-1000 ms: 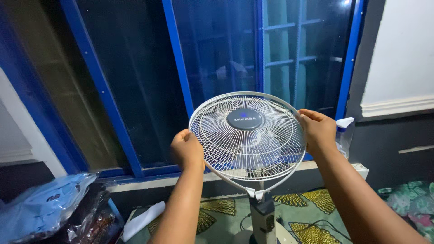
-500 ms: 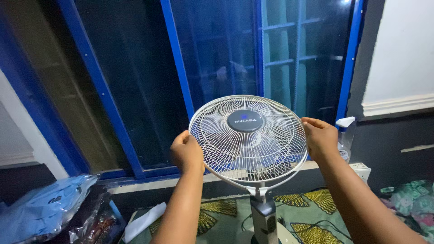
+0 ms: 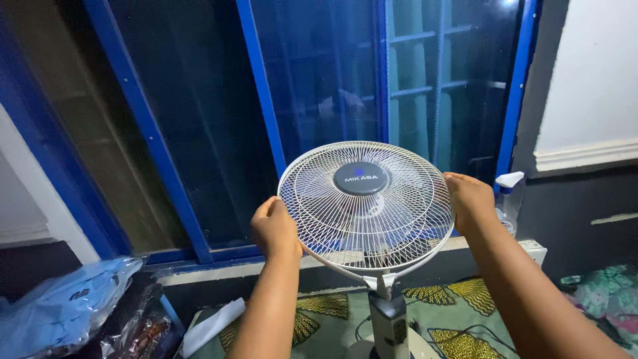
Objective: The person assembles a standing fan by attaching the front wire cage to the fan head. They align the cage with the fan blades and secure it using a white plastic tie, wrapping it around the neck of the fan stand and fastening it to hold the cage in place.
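A white wire fan grille (image 3: 365, 203) with a dark round centre cap sits tilted over the head of a standing fan, whose white pole (image 3: 387, 322) rises from below. My left hand (image 3: 274, 228) grips the grille's left rim. My right hand (image 3: 470, 198) grips its right rim. A loose white rim band hangs under the grille and meets at a clip above the pole. Blue fan blades show faintly behind the wires.
A blue-framed dark window (image 3: 266, 100) fills the background. A clear spray bottle (image 3: 508, 199) stands on the sill at right. Blue plastic bags (image 3: 63, 309) lie at lower left. A patterned green and yellow cloth (image 3: 458, 306) covers the floor beneath, with a white paper (image 3: 212, 322).
Held by both hands, the grille has tipped and sunk slightly, its top rim now lower against the window. My hands kept their grip on the rim.
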